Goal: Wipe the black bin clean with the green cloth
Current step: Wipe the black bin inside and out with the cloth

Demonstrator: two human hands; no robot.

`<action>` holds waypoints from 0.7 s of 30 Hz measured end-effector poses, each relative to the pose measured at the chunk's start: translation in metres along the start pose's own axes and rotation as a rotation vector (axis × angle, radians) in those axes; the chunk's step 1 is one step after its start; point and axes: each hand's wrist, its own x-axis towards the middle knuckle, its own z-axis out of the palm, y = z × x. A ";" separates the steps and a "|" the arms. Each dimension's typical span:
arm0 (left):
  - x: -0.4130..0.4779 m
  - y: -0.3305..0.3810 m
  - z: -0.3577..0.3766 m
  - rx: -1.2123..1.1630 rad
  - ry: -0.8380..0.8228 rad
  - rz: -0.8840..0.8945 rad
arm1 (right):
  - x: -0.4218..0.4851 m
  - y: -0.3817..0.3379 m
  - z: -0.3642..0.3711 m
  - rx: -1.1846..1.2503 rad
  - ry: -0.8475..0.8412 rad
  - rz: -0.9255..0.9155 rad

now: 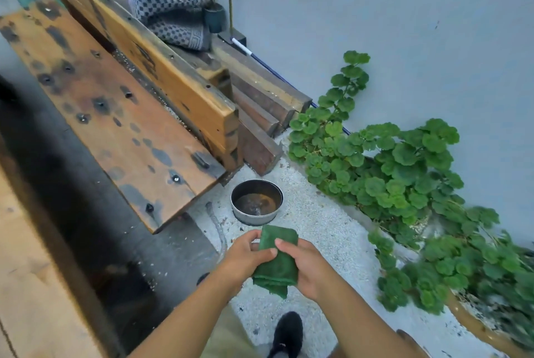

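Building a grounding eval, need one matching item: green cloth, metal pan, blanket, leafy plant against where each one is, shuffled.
1. green cloth
2. round pan
3. patterned blanket
4. leafy plant

A. on the gravel, brownish liquid inside
B. along the grey wall
C. gripped by left hand and right hand
D. draped on timbers behind the bench

Pairs: 1-C, 2-A, 3-D, 4-B

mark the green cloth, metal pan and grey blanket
folded green cloth [281,268], head view, its middle
round grey metal pan [254,219], head view, front wall
grey patterned knit blanket [167,15], head view, its middle
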 end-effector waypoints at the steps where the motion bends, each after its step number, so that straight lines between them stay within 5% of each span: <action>1: 0.015 0.000 0.000 0.056 0.015 0.025 | 0.011 -0.003 -0.002 0.012 0.027 0.001; 8: 0.103 -0.026 -0.029 0.458 0.093 0.132 | 0.097 0.011 0.001 0.083 0.185 -0.025; 21: 0.334 -0.179 -0.097 0.439 0.099 0.155 | 0.364 0.118 -0.083 0.083 0.157 -0.093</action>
